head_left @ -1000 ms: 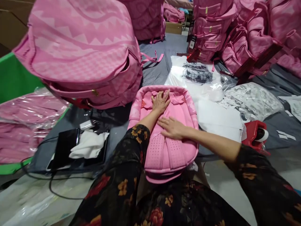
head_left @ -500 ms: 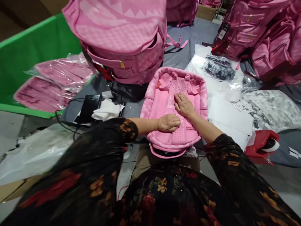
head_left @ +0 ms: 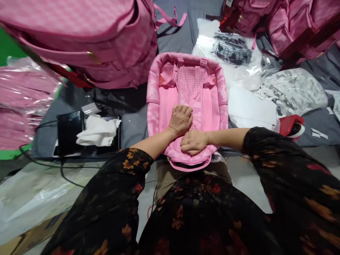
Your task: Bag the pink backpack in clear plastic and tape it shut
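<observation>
A pink backpack (head_left: 187,106) lies flat on the grey-covered table (head_left: 175,32), back panel up, straight in front of the person, with its top handle at the near edge. Its perforated shoulder straps (head_left: 191,79) run down the middle of the back panel from the far end.

The left hand (head_left: 181,120) rests on the middle of the panel, fingers curled under into a loose fist; whether it pinches a strap under the knuckles cannot be told. The right hand (head_left: 193,142) lies just nearer, at the backpack's near end, also curled with knuckles up, pressing down on the padding. The two hands are touching or almost touching each other. Both arms wear dark floral sleeves (head_left: 119,187).

To the far left, a large pink backpack (head_left: 87,39) stands on the table, close beside the flat one. Left of that lie pink bags in clear plastic wrap (head_left: 23,102) against a green surface. Near left, a black device (head_left: 69,131) sits with a white cloth (head_left: 98,130) over it and black cables trailing from it.

To the right of the flat backpack lie clear printed polybags (head_left: 231,49) and white sheets (head_left: 252,109). A red tape dispenser (head_left: 292,128) sits just beyond the right forearm. At the far right, more pink backpacks (head_left: 294,24) are piled up.
</observation>
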Action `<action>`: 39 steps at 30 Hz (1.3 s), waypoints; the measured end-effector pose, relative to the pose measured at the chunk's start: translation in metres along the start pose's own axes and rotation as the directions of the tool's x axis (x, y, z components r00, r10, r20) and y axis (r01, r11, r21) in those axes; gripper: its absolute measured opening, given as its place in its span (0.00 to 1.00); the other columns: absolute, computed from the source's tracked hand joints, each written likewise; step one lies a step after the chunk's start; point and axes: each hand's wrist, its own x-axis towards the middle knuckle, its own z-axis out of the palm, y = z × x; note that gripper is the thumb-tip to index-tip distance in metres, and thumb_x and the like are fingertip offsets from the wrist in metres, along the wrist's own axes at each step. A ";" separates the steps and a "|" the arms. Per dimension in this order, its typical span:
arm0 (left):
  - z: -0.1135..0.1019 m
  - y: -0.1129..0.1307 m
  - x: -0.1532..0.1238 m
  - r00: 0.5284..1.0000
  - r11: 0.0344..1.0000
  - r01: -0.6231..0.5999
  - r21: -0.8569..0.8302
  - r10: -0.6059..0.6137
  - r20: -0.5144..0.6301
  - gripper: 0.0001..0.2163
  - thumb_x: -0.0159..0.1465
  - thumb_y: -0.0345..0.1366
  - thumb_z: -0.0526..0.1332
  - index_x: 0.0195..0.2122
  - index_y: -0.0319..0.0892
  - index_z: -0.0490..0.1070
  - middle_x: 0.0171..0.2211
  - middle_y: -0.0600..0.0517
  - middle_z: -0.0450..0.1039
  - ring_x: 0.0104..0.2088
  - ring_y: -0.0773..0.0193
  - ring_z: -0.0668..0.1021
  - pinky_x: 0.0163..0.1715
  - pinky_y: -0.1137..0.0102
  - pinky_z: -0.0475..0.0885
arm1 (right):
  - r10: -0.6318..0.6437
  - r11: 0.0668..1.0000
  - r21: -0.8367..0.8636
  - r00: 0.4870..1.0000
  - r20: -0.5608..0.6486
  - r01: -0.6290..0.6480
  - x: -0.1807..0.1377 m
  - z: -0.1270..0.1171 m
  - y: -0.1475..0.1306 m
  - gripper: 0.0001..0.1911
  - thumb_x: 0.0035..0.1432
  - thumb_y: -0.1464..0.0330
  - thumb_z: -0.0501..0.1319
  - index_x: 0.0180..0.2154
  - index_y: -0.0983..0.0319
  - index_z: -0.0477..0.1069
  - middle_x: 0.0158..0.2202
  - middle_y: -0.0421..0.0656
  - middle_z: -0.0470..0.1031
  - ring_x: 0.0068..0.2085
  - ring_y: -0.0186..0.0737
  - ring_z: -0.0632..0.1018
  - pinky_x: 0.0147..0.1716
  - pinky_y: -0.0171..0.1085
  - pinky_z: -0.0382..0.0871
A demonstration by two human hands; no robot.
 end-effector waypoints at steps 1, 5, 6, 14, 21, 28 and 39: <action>0.000 0.000 0.002 0.998 0.999 0.049 -0.008 -0.049 -0.046 0.28 0.73 0.46 0.42 0.66 0.43 0.69 0.65 0.39 0.67 0.66 0.42 0.63 0.68 0.42 0.50 | 0.029 1.000 -0.011 0.999 -0.012 -0.029 0.000 0.005 0.005 0.14 0.72 0.64 0.50 0.40 0.59 0.73 0.37 0.46 0.77 0.40 0.43 0.76 0.41 0.42 0.66; -0.001 0.006 0.003 0.989 0.990 0.138 0.036 -0.135 -0.065 0.31 0.72 0.51 0.45 0.73 0.47 0.61 0.76 0.48 0.50 0.75 0.41 0.47 0.72 0.42 0.40 | 0.158 0.983 -0.085 0.984 -0.082 -0.165 0.000 0.011 0.001 0.14 0.72 0.64 0.50 0.39 0.59 0.73 0.36 0.47 0.77 0.40 0.44 0.75 0.43 0.42 0.66; -0.001 0.010 0.000 0.988 0.986 0.155 0.060 -0.153 -0.035 0.31 0.72 0.52 0.46 0.73 0.48 0.60 0.76 0.48 0.48 0.76 0.40 0.46 0.73 0.42 0.38 | 0.172 0.977 -0.109 0.979 -0.109 -0.184 -0.001 0.009 -0.005 0.15 0.72 0.65 0.49 0.38 0.60 0.73 0.35 0.47 0.76 0.39 0.43 0.75 0.42 0.42 0.66; 0.012 0.036 -0.052 0.977 0.967 0.144 0.208 -0.172 0.128 0.41 0.67 0.60 0.56 0.76 0.44 0.51 0.77 0.38 0.43 0.75 0.30 0.47 0.70 0.39 0.45 | 0.404 0.798 -0.202 0.753 -0.520 -0.568 -0.046 -0.038 0.017 0.16 0.71 0.68 0.51 0.48 0.61 0.76 0.44 0.52 0.79 0.44 0.45 0.77 0.47 0.45 0.68; -0.038 0.015 0.001 0.989 0.958 -0.004 0.286 -0.039 0.143 0.34 0.69 0.61 0.53 0.70 0.45 0.64 0.60 0.36 0.74 0.60 0.36 0.72 0.62 0.41 0.61 | 0.884 0.338 0.046 0.300 -0.360 -0.940 -0.059 -0.046 0.081 0.25 0.72 0.66 0.51 0.67 0.62 0.65 0.73 0.55 0.60 0.68 0.55 0.68 0.66 0.57 0.60; 0.000 0.015 0.067 0.980 0.951 0.158 0.265 -0.184 0.076 0.40 0.68 0.62 0.55 0.76 0.52 0.49 0.77 0.42 0.44 0.75 0.25 0.38 0.66 0.28 0.44 | 0.922 0.325 0.203 0.261 -0.288 -0.924 -0.110 -0.081 0.132 0.16 0.72 0.63 0.53 0.49 0.58 0.78 0.48 0.45 0.83 0.45 0.43 0.83 0.45 0.38 0.73; 0.008 0.005 0.060 0.988 0.959 0.149 0.240 -0.155 0.004 0.36 0.65 0.61 0.60 0.73 0.60 0.57 0.76 0.47 0.51 0.76 0.30 0.43 0.69 0.33 0.45 | 0.891 -0.140 0.599 -0.365 -0.271 -0.788 -0.214 -0.064 0.277 0.13 0.60 0.63 0.65 0.43 0.64 0.78 0.44 0.51 0.82 0.43 0.44 0.80 0.43 0.38 0.71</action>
